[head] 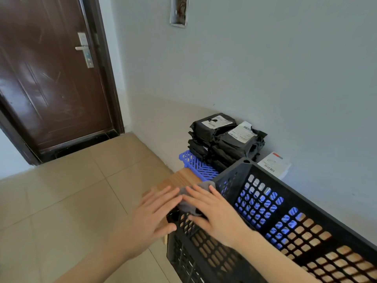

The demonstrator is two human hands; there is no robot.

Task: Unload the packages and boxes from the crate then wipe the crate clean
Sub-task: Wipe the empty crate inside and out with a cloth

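Soft, even indoor light; wide-angle bend at the edges

Shadows are faint and soft; a pale sheen lies on the dark door [51, 78]; the left hand [152, 215] is smeared by motion blur; the floor tiles [61, 201] bow near the edges; labels on the black packages [224, 139] look soft.

This looks like a home's entry hall. A brown front door [51, 78] with a metal lock [84, 50] is at upper left, tan floor tiles [61, 201] lie below it, and black mail parcels [224, 137] are stacked by the wall [265, 68].
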